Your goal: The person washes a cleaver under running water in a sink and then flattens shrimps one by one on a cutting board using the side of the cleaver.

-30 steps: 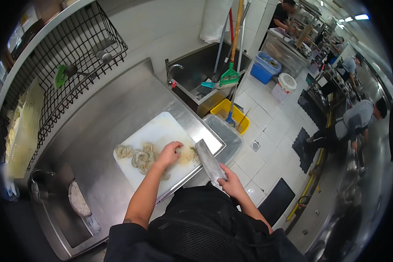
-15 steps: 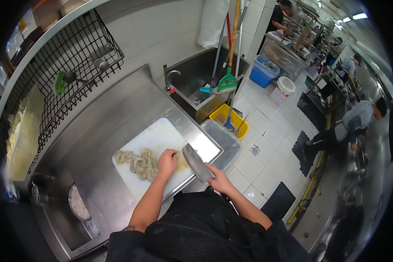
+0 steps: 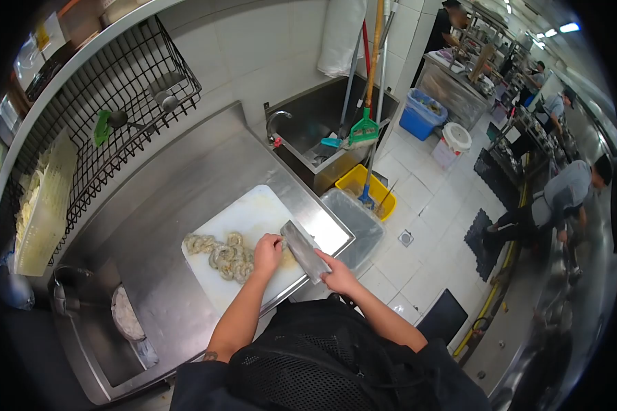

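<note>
A white cutting board (image 3: pixel 219 229) lies on the steel counter, with a pile of raw shrimp (image 3: pixel 232 259) on its left and middle part. My left hand (image 3: pixel 268 255) is over the board just right of the pile, fingers bent together; what they hold, if anything, is too small to make out. In my right hand (image 3: pixel 337 275) is a wide-bladed cleaver (image 3: pixel 304 253), its blade over the board's right side, close to my left fingertips. Yellowish residue (image 3: pixel 289 262) shows on the board between the hand and the blade.
A steel sink (image 3: pixel 308 130) with brooms stands behind the counter's corner, by a yellow bin (image 3: pixel 384 203). A wire rack (image 3: pixel 127 103) hangs at the upper left. A basin (image 3: pixel 125 312) sits at the lower left. Co-workers (image 3: pixel 565 188) stand at the right.
The cleaver has moved left, over the board and nearer my left hand. My left fingers have drawn together beside the shrimp.
</note>
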The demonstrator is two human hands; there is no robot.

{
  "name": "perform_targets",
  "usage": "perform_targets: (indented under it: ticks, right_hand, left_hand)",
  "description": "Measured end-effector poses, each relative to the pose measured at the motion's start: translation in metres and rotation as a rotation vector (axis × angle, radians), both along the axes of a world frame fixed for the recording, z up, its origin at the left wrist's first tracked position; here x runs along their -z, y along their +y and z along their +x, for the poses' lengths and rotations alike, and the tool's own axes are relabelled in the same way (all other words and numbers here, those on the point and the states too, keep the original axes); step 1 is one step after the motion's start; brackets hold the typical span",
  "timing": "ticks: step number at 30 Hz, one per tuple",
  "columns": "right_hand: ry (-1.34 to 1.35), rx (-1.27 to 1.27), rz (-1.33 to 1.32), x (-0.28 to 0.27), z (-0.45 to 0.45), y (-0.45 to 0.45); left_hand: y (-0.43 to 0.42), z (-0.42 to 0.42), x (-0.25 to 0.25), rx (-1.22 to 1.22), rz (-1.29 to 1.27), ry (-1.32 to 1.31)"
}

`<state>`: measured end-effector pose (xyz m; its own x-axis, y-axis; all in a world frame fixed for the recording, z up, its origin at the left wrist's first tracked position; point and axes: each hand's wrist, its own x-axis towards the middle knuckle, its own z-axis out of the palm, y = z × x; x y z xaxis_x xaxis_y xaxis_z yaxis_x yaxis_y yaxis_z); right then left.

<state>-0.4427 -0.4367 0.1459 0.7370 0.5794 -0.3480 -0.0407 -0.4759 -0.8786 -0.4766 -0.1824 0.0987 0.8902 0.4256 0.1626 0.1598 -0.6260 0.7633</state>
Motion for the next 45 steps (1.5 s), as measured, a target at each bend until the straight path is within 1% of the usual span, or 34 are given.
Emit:
perform_targets:
  ticks: [3, 6, 8, 9, 10, 12, 13, 16, 19, 21, 23, 25, 27, 29, 31, 32, 34, 35, 37, 41, 42, 43, 45]
  right_hand:
    - [0.068, 0.009, -0.007, 0.004, 0.003, 0.007]
    - [-0.005, -0.002, -0.021, 0.010, 0.003, 0.007]
    - [0.223, 0.038, 0.043, 0.016, 0.000, 0.006]
    - [0.235, 0.038, 0.037, 0.016, -0.003, 0.005]
    - [0.296, 0.070, 0.094, 0.013, -0.006, 0.003]
    - [0.386, 0.097, 0.157, 0.012, -0.011, -0.003]
    - [0.389, 0.091, 0.150, 0.012, -0.016, -0.008]
    - [0.380, 0.064, 0.150, 0.010, -0.027, -0.020]
    - [0.314, 0.049, 0.129, 0.004, -0.032, -0.027]
    - [0.381, 0.027, 0.109, -0.001, -0.029, -0.032]
    - [0.374, 0.014, 0.108, -0.007, -0.030, -0.037]
    - [0.366, -0.004, 0.106, -0.012, -0.032, -0.043]
    - [0.464, -0.050, 0.096, -0.014, -0.033, -0.054]
    - [0.470, -0.049, 0.095, -0.013, -0.033, -0.065]
    - [0.470, -0.051, 0.093, -0.015, -0.030, -0.074]
    - [0.463, 0.022, 0.110, -0.016, -0.029, -0.079]
    - [0.440, 0.142, 0.144, -0.023, -0.026, -0.085]
    - [0.439, 0.145, 0.146, -0.025, -0.024, -0.086]
    - [0.377, 0.216, 0.157, -0.035, -0.021, -0.086]
    - [0.279, 0.224, 0.129, -0.041, -0.026, -0.075]
    - [0.325, 0.197, 0.047, -0.050, -0.026, -0.072]
    - [0.326, 0.198, 0.047, -0.047, -0.028, -0.069]
    - [0.127, 0.167, 0.074, -0.035, -0.035, -0.062]
  left_hand:
    - [0.001, -0.004, 0.004, -0.001, 0.005, 0.000]
    - [-0.002, -0.009, 0.008, -0.005, -0.005, 0.022]
    - [-0.005, -0.015, 0.009, -0.013, -0.015, 0.063]
    - [-0.006, -0.014, 0.008, -0.029, -0.002, 0.036]
    - [-0.006, -0.012, 0.008, -0.047, 0.010, 0.007]
    - [-0.006, -0.011, 0.008, -0.074, -0.043, 0.049]
    - [-0.006, -0.011, 0.008, -0.098, -0.087, 0.084]
    - [-0.005, -0.013, 0.012, -0.134, -0.100, 0.085]
    - [-0.005, -0.012, 0.015, -0.151, -0.125, 0.123]
    - [-0.005, -0.011, 0.015, -0.141, -0.148, 0.125]
    - [-0.005, -0.011, 0.015, -0.146, -0.173, 0.125]
    - [-0.005, -0.011, 0.014, -0.146, -0.142, 0.131]
    - [-0.003, -0.010, 0.013, -0.128, -0.099, 0.135]
    - [0.000, -0.010, 0.011, -0.113, -0.055, 0.137]
    - [0.004, -0.008, 0.010, -0.075, -0.192, 0.241]
    - [0.006, -0.009, 0.010, -0.075, -0.192, 0.241]
    - [0.009, -0.008, 0.005, -0.013, 0.030, 0.083]
    - [0.008, -0.007, 0.003, -0.010, 0.031, 0.082]
    - [0.001, -0.005, -0.010, 0.131, 0.087, 0.020]
    - [-0.005, 0.007, -0.008, 0.185, 0.070, 0.048]
    - [-0.005, 0.010, -0.008, 0.225, 0.034, 0.069]
    - [-0.006, 0.011, -0.007, 0.264, 0.000, 0.092]
    - [-0.006, 0.009, -0.007, 0.274, -0.023, 0.097]
